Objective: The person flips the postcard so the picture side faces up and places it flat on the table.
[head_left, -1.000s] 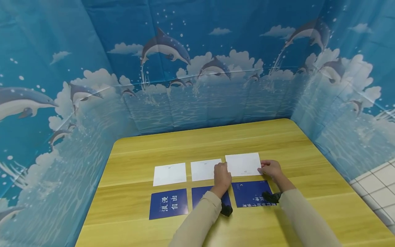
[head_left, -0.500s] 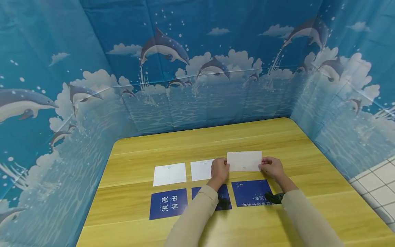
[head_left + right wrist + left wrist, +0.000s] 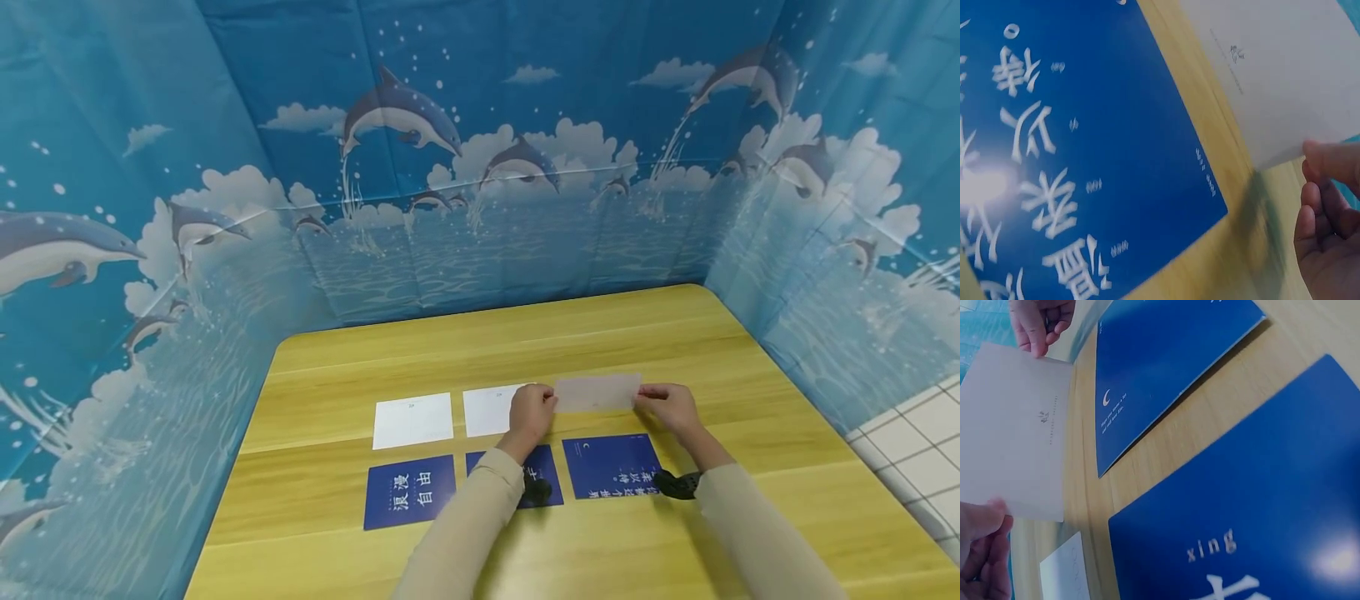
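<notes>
Both hands hold a white postcard [image 3: 597, 393], its face bearing a small printed emblem and tilted up toward me. Thumb and fingers of my left hand [image 3: 531, 414] pinch its left edge. The right hand [image 3: 672, 410] pinches the opposite edge, as the right wrist view also shows. Just in front lies a blue postcard [image 3: 611, 462] with white characters and a small moon, its lettering upside down. A second blue postcard [image 3: 1254, 487], marked "xing", lies partly hidden under my left forearm in the head view. The left hand overlaps a corner of another white postcard [image 3: 483, 412].
A third white postcard [image 3: 412, 421] lies farther left, above a blue postcard [image 3: 408, 492] with large white characters. All rest on a yellow wood-grain table [image 3: 315, 517]. A dolphin-print curtain [image 3: 480, 250] hangs beyond the table's edges, and white floor tiles [image 3: 907, 450] show at right.
The white postcard has come up from lying nearly flat on the table to a steep tilt in both hands. The left hand has shifted slightly left, the right slightly right.
</notes>
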### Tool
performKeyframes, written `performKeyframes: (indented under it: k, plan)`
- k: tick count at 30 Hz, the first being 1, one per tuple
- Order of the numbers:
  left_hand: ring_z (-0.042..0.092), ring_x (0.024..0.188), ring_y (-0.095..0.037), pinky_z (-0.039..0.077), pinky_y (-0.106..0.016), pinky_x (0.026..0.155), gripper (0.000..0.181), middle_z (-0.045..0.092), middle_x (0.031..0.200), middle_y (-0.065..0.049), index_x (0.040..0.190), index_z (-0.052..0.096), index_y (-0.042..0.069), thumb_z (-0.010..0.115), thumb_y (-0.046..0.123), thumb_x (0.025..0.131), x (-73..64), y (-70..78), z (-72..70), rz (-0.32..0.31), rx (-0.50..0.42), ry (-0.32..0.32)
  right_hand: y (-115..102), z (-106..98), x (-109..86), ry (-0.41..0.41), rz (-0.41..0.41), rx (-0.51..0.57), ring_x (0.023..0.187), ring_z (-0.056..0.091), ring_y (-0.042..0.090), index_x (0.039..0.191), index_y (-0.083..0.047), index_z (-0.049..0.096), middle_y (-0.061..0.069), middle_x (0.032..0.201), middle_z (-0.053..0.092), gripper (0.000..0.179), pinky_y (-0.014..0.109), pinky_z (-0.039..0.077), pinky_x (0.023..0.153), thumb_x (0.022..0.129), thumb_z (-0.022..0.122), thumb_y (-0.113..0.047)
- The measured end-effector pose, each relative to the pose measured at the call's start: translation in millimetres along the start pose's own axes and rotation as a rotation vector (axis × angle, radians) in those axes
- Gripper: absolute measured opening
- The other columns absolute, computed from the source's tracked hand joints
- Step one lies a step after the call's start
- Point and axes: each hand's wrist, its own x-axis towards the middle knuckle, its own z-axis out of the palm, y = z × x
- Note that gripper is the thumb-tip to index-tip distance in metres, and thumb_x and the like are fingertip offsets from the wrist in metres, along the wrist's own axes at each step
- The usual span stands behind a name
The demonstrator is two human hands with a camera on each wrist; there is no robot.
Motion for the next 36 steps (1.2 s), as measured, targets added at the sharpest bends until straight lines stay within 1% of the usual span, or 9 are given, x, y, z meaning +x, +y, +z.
performKeyframes:
  k: [4, 10, 13, 16, 20, 24, 27, 30, 36]
  plan:
    - [0.063, 0.081, -0.014, 0.049, -0.024, 0.070, 0.011, 0.069, 0.086, -0.001, 0.089, 0.075, 0.010, 0.065, 0.013, 0.085, -1.4, -2.2, -4.0, 0.034, -0.015, -0.041, 4, -5, -1.6, -0.047, -0.016, 0.001, 0.088, 0.057, 0.027, 0.114, 0.014, 0.056, 0.026, 0.108, 0.059, 0.038, 0.031, 0.048, 0.065, 0.090, 0.059, -0.014]
    - [0.061, 0.075, -0.010, 0.047, -0.021, 0.067, 0.011, 0.069, 0.084, 0.001, 0.089, 0.075, 0.009, 0.065, 0.013, 0.085, -1.6, -4.6, -7.3, 0.028, -0.035, -0.106, 9, -10, -2.8, -0.113, -0.029, 0.002, 0.079, 0.054, 0.022, 0.109, 0.014, 0.060, 0.022, 0.100, 0.063, 0.034, 0.032, 0.045, 0.060, 0.088, 0.061, -0.013]
    - [0.059, 0.071, -0.009, 0.046, -0.020, 0.064, 0.010, 0.068, 0.081, 0.002, 0.085, 0.075, 0.009, 0.066, 0.013, 0.085, -2.0, -4.6, -8.7, 0.024, -0.062, -0.114, 10, -11, -1.9, -0.122, -0.029, -0.015, 0.081, 0.054, 0.020, 0.107, 0.012, 0.062, 0.023, 0.101, 0.063, 0.034, 0.032, 0.045, 0.063, 0.087, 0.063, -0.015]
    - [0.058, 0.068, -0.007, 0.046, -0.018, 0.061, 0.009, 0.068, 0.080, 0.002, 0.085, 0.075, 0.007, 0.067, 0.012, 0.084, -1.6, -5.5, -8.9, 0.014, -0.099, -0.124, 13, -11, -0.7, -0.123, -0.016, -0.020, 0.090, 0.056, 0.026, 0.106, 0.011, 0.064, 0.023, 0.105, 0.062, 0.035, 0.033, 0.046, 0.069, 0.086, 0.064, -0.019]
    - [0.057, 0.065, -0.005, 0.045, -0.017, 0.059, 0.011, 0.068, 0.080, 0.002, 0.087, 0.075, 0.006, 0.067, 0.012, 0.084, -1.3, -8.2, -9.1, -0.009, -0.159, -0.168, 15, -12, -1.9, -0.141, -0.015, 0.009, 0.101, 0.055, 0.035, 0.106, 0.009, 0.065, 0.022, 0.107, 0.062, 0.036, 0.039, 0.047, 0.079, 0.087, 0.064, -0.022]
    - [0.054, 0.061, -0.002, 0.044, -0.017, 0.055, 0.011, 0.067, 0.078, 0.005, 0.086, 0.075, 0.008, 0.067, 0.014, 0.084, -2.9, -9.3, -10.4, -0.041, -0.196, -0.220, 16, -14, -4.0, -0.180, -0.025, 0.074, 0.103, 0.057, 0.033, 0.109, 0.010, 0.062, 0.023, 0.109, 0.061, 0.032, 0.038, 0.048, 0.083, 0.090, 0.060, -0.015]
    - [0.052, 0.059, -0.001, 0.043, -0.016, 0.052, 0.009, 0.066, 0.077, 0.005, 0.085, 0.075, 0.009, 0.068, 0.014, 0.083, -3.7, -9.5, -10.3, -0.053, -0.198, -0.241, 17, -13, -3.6, -0.196, -0.014, 0.100, 0.103, 0.057, 0.032, 0.110, 0.012, 0.061, 0.024, 0.110, 0.060, 0.028, 0.034, 0.048, 0.082, 0.090, 0.056, -0.008]
    - [0.050, 0.060, -0.002, 0.041, -0.016, 0.052, 0.008, 0.067, 0.079, 0.004, 0.085, 0.075, 0.009, 0.069, 0.012, 0.082, -3.8, -10.2, -8.9, -0.037, -0.174, -0.243, 17, -13, -2.2, -0.203, -0.004, 0.086, 0.106, 0.054, 0.036, 0.109, 0.012, 0.061, 0.025, 0.110, 0.060, 0.026, 0.034, 0.049, 0.081, 0.090, 0.055, -0.005]
    - [0.054, 0.067, -0.006, 0.043, -0.017, 0.056, 0.009, 0.068, 0.086, 0.001, 0.089, 0.075, 0.009, 0.069, 0.010, 0.081, -1.2, -9.6, -5.2, -0.032, -0.108, -0.254, 16, -15, 0.7, -0.197, 0.027, 0.044, 0.115, 0.045, 0.043, 0.112, 0.009, 0.061, 0.028, 0.120, 0.053, 0.029, 0.046, 0.042, 0.089, 0.093, 0.050, -0.011]
